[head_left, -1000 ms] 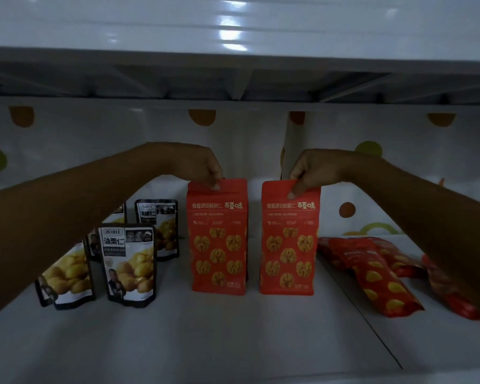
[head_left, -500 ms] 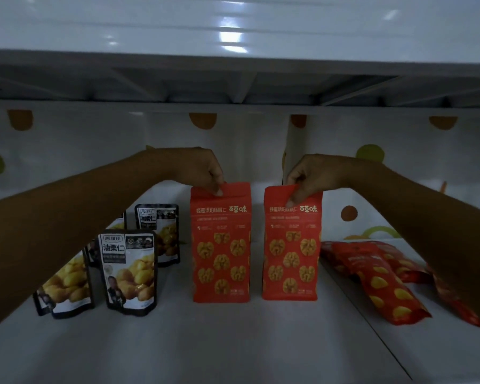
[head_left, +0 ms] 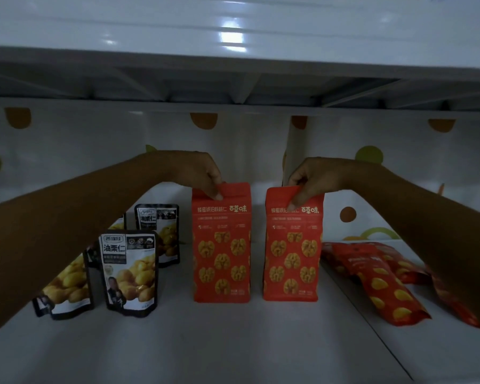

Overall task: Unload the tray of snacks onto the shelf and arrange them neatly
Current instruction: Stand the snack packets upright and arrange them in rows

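Two tall red walnut bags stand upright side by side in the middle of the white shelf [head_left: 233, 342]. My left hand [head_left: 198, 173] pinches the top flap of the left red bag [head_left: 221, 250]. My right hand [head_left: 313, 178] pinches the top flap of the right red bag [head_left: 292, 253]. A narrow gap separates the two bags. No tray is in view.
Several black-and-white chestnut pouches [head_left: 129, 273] stand at the left, partly behind my left forearm. Flat red snack packs [head_left: 383, 284] lie at the right past a shelf seam. An upper shelf [head_left: 233, 59] hangs low overhead. A dotted back wall [head_left: 67, 151] closes the rear.
Both red bags sit a little lower in view, which looks like a camera shift. Both hands keep their pinch on the bag tops.
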